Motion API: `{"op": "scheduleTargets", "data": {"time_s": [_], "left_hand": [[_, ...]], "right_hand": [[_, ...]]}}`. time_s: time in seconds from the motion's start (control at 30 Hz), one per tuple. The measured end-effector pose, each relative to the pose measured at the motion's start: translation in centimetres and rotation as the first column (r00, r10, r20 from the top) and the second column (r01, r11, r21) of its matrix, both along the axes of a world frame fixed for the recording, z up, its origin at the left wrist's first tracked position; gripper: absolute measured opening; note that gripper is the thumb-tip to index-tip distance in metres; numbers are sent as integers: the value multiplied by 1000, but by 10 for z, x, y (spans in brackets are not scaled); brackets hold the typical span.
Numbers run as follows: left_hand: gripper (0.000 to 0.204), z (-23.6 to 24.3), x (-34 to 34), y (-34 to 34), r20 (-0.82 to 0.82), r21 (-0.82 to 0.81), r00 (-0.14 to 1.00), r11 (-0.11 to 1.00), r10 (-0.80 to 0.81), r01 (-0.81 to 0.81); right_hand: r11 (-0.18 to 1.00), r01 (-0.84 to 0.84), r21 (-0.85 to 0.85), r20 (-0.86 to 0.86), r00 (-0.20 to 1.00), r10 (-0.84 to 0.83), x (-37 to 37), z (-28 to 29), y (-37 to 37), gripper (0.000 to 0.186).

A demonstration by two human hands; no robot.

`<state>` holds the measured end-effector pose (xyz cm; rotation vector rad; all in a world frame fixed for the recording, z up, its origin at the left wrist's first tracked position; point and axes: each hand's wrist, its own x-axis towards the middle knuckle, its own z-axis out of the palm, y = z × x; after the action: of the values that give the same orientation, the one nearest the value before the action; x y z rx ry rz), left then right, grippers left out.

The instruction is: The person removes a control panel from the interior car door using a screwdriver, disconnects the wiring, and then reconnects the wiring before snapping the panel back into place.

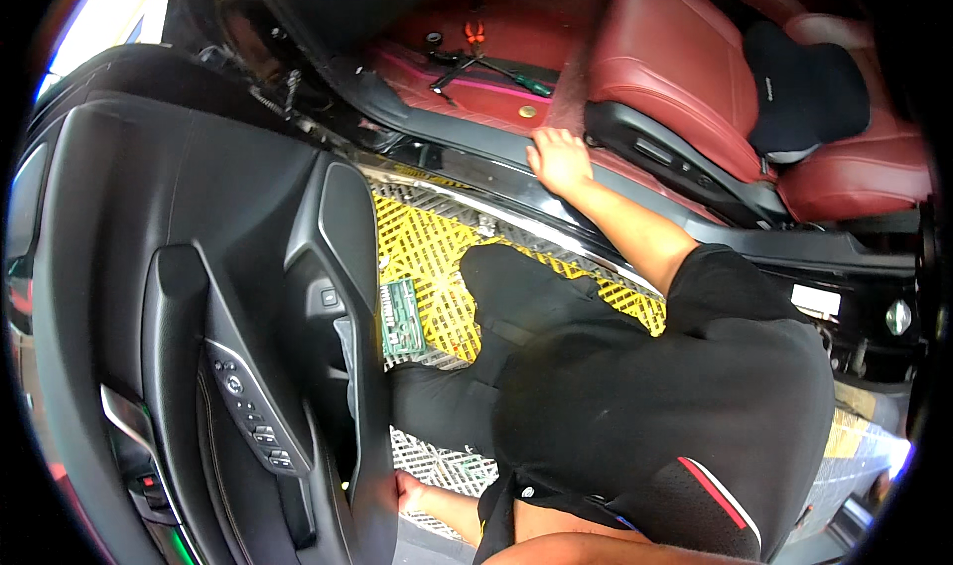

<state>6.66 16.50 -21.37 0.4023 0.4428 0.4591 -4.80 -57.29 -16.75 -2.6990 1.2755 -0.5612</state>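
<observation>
My right hand [559, 158] lies flat with fingers spread on the black door sill [467, 173] of a car, holding nothing. My left hand [407, 491] is low down, its fingers curled on the rear edge of the open black door [199, 267]. Only part of that hand shows. My black shirt and trousers [645, 396] fill the lower right. A green circuit board [402, 317] lies on the yellow floor grating [437, 257] between the door and my knee.
On the red car floor [516, 19] lie red-handled pliers [475, 35] and a green-handled screwdriver [531, 85]. A red leather seat [675, 78] carries a black cushion [804, 88]. Window switches [253, 416] sit on the door's armrest. White grating [437, 466] lies below.
</observation>
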Motion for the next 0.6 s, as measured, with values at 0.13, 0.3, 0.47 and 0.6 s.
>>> {"op": "scheduleTargets", "data": {"time_s": [0.13, 0.3, 0.47, 0.6], "left_hand": [[25, -38, 19, 21, 1, -35, 1000, 999, -9, 9], [31, -46, 8, 25, -40, -92, 999, 996, 6, -10], [38, -84, 6, 25, -201, -259, 979, 962, 33, -86], [24, -62, 16, 20, 222, -41, 931, 951, -290, 306]], "right_hand": [[999, 41, -4, -22, 999, -41, -15, 0, -8, 37], [1000, 14, 0, 34, 999, -14, -3, 1, 1, 36], [999, 31, 14, 48, 998, -32, -10, 3, -1, 35], [1000, 16, 23, 57, 998, -17, -3, 3, 2, 35]]}}
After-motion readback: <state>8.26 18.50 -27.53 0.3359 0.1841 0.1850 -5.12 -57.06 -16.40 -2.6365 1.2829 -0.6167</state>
